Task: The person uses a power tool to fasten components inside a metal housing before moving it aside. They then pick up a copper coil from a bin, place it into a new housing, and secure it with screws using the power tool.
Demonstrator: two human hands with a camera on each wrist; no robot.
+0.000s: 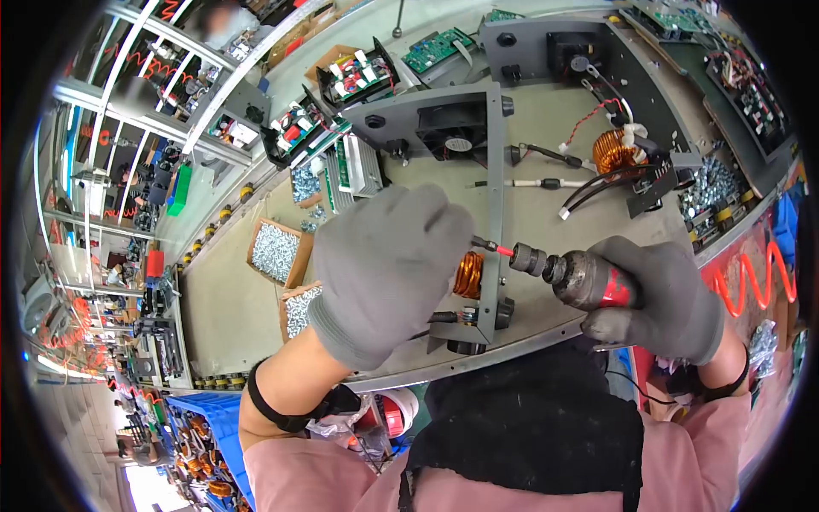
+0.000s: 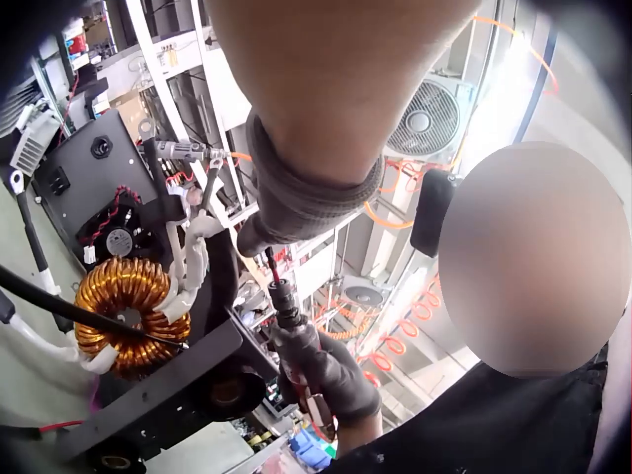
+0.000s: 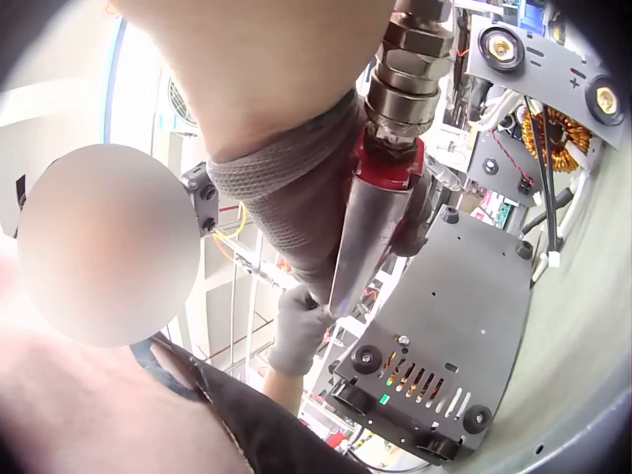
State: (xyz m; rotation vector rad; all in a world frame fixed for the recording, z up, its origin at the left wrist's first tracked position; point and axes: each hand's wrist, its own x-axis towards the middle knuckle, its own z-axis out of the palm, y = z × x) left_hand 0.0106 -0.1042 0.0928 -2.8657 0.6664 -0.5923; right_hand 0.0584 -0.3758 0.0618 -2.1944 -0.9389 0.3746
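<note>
My gloved right hand point(image 1: 657, 294) grips a pneumatic screwdriver point(image 1: 589, 280), its black-and-red body held level and its red bit point(image 1: 505, 251) aimed left. The gloved left hand point(image 1: 388, 264) has its fingers curled at the bit's dark tip and seems to pinch it; any screw there is hidden. Below the tool's front end stands a grey metal panel point(image 1: 493, 205) of an open housing, with a black fan point(image 1: 452, 132) and a copper-wound coil point(image 1: 468, 275) beside it. In the right wrist view, the tool's silver lever point(image 3: 367, 247) lies along the right hand.
Boxes of small screws point(image 1: 277, 252) stand left of the housing. Behind are circuit modules point(image 1: 358, 72) and a green board point(image 1: 439, 51). A second housing point(image 1: 580, 60) with a larger coil point(image 1: 616, 152) and loose cables sits at right. An orange coiled hose point(image 1: 751, 282) hangs at the right edge.
</note>
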